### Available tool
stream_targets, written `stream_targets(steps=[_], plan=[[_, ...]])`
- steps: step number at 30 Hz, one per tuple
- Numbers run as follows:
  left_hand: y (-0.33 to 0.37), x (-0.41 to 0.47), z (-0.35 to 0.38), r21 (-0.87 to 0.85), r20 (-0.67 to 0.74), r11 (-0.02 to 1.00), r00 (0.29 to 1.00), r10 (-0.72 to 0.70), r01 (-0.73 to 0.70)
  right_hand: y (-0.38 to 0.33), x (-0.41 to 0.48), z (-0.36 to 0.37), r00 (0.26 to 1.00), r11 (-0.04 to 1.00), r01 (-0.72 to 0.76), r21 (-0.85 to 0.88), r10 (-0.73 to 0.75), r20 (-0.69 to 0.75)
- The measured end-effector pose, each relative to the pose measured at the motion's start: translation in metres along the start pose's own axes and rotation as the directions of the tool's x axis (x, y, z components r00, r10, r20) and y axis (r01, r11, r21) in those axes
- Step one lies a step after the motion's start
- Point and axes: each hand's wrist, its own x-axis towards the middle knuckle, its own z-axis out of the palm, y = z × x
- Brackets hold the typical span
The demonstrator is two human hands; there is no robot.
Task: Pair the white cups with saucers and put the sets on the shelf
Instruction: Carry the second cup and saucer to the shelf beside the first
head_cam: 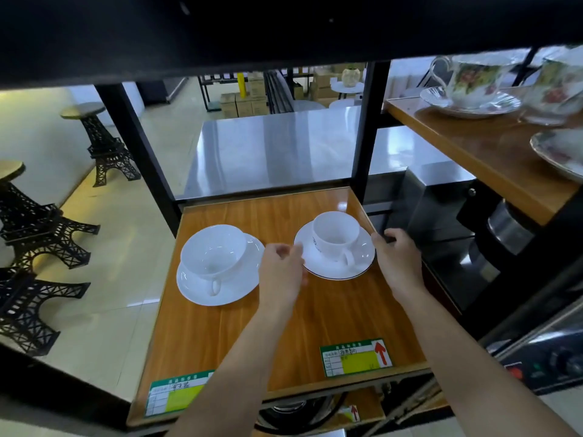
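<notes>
Two white cup-and-saucer sets stand on the wooden shelf (284, 326). On the left, a wide white cup (213, 252) sits on a plain saucer (227, 294), handle toward me. On the right, a taller white cup (336, 236) sits on a dark-rimmed saucer (328, 268). My left hand (280, 269) pinches that saucer's left rim. My right hand (396, 257) has its curled fingertips on the right rim, close to the shelf's right edge. The saucer lies flat on the board.
A black frame post (366, 130) rises behind the right set, and a dark shelf hangs overhead. Flowered cups and saucers (473, 86) stand on the wooden shelf at right. Green and yellow labels (355, 357) mark the front edge. Black tower-shaped stools (104, 143) stand on the floor at left.
</notes>
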Motion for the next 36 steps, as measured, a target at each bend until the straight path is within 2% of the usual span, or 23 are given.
stream_targets(steps=[4, 7, 27, 36], plan=[[-0.019, -0.003, 0.004, -0.034, 0.106, 0.991, 0.986, -0.126, 0.13, 0.006, 0.002, 0.004, 0.983, 0.992, -0.077, -0.1, 0.092, 0.158], [-0.025, -0.001, 0.008, -0.058, 0.121, 0.988, 0.983, -0.136, 0.144, 0.007, 0.001, 0.008, 0.973, 0.993, -0.044, -0.105, 0.067, 0.223], [-0.035, 0.005, 0.024, 0.047, 0.092, 0.999, 0.995, -0.025, 0.021, 0.022, 0.011, 0.01, 0.982, 0.996, -0.088, 0.019, 0.084, 0.17], [-0.033, 0.007, 0.022, 0.107, 0.092, 0.994, 0.995, -0.029, 0.02, 0.022, 0.01, 0.009, 0.983, 0.996, -0.087, -0.003, 0.087, 0.161]])
